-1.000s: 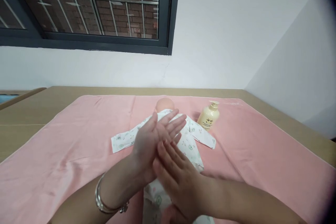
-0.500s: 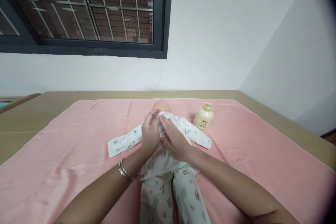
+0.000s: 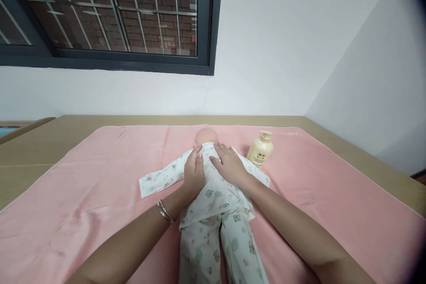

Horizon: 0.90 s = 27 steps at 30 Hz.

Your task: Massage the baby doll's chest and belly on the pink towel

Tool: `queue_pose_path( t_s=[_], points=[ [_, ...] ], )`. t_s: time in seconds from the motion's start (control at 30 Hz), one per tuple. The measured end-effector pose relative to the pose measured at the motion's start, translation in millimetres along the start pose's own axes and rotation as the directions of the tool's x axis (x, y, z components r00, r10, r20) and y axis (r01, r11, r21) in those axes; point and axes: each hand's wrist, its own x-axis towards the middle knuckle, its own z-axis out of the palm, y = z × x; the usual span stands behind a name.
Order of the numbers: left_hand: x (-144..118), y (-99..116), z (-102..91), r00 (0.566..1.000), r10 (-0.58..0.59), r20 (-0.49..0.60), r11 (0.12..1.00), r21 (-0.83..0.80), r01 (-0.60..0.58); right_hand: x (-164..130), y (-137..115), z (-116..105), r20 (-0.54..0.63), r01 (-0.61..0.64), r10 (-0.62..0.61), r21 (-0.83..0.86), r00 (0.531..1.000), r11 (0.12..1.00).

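A doll with a smooth, bald head [image 3: 207, 135] lies stretched out, its feet end toward me. It wears a white long-sleeved top [image 3: 216, 195] and matching trousers [image 3: 201, 248], printed with small animals and green shapes. My left hand [image 3: 194, 172], with silver bangles at the wrist, is at the left side of the doll's upper body, fingers extended and turned partly on edge. Flat on the right shoulder area lies my right hand [image 3: 230, 166], fingers stretched out. Neither hand holds anything.
A pale yellow pump bottle [image 3: 261, 148] stands right of the doll, close to its right sleeve. The pink sheet [image 3: 109, 177] covers much of the tan surface [image 3: 40, 142]. Behind are a white wall [image 3: 266, 53] and a dark-framed barred window [image 3: 205, 69].
My hands were close together over the doll's upper chest area. They have moved apart, and the right one now lies flat on the top. The view has shifted slightly.
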Motion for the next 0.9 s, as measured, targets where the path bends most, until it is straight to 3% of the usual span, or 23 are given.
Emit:
queue_pose_path(
  t_s=[0.07,0.1,0.17,0.23,0.3,0.37,0.43,0.5,0.53,0.57,0.67,0.77,0.83,0.9],
  points=[
    [-1,-2,0.0,1.000,0.010,-0.010,1.000,0.001,-0.010,-14,-17,2,-0.037,-0.062,0.058,-0.093,0.998,0.994],
    [-2,-2,0.0,1.000,0.021,-0.007,1.000,0.000,-0.021,-21,-25,3,-0.042,-0.023,0.019,-0.120,0.999,0.992],
    [-4,-3,-0.1,0.998,0.057,0.021,0.998,0.005,-0.057,-27,-34,0,-0.011,0.159,-0.161,-0.119,0.987,0.980],
    [-5,-3,-0.1,0.993,0.107,0.051,0.994,0.024,-0.109,-22,-32,-5,0.037,0.351,-0.350,-0.051,0.936,0.935],
    [-5,-3,0.2,0.986,0.156,0.063,0.986,0.051,-0.159,-10,-19,-9,0.066,0.419,-0.420,0.029,0.905,0.907],
    [-5,-4,0.6,0.984,0.168,0.061,0.983,0.071,-0.172,1,-6,-10,0.060,0.323,-0.327,0.063,0.943,0.944],
    [-4,-4,0.6,0.989,0.137,0.058,0.987,0.078,-0.141,2,-3,-6,0.020,0.125,-0.126,0.031,0.992,0.992],
    [-5,-4,0.1,0.993,0.105,0.049,0.991,0.077,-0.109,-7,-13,-1,-0.029,-0.035,0.034,-0.046,0.999,0.998],
    [-5,-4,-0.3,0.994,0.101,0.046,0.992,0.075,-0.104,-14,-20,2,-0.047,-0.060,0.057,-0.087,0.997,0.994],
    [-6,-4,-0.8,0.994,0.101,0.045,0.992,0.073,-0.104,-21,-28,4,-0.048,-0.031,0.025,-0.118,0.999,0.993],
    [-7,-3,-1.3,0.992,0.116,0.058,0.990,0.072,-0.120,-29,-37,3,-0.002,0.225,-0.227,-0.092,0.974,0.970],
    [-7,-3,-0.2,0.986,0.155,0.066,0.983,0.092,-0.161,-15,-19,-3,0.045,0.405,-0.408,0.064,0.912,0.912],
    [-7,-4,0.9,0.981,0.184,0.066,0.976,0.109,-0.190,-2,-1,-4,0.035,0.357,-0.364,0.136,0.931,0.924],
    [-7,-4,1.4,0.979,0.189,0.071,0.972,0.125,-0.196,4,10,-2,-0.011,0.214,-0.215,0.135,0.977,0.967]
  ],
)
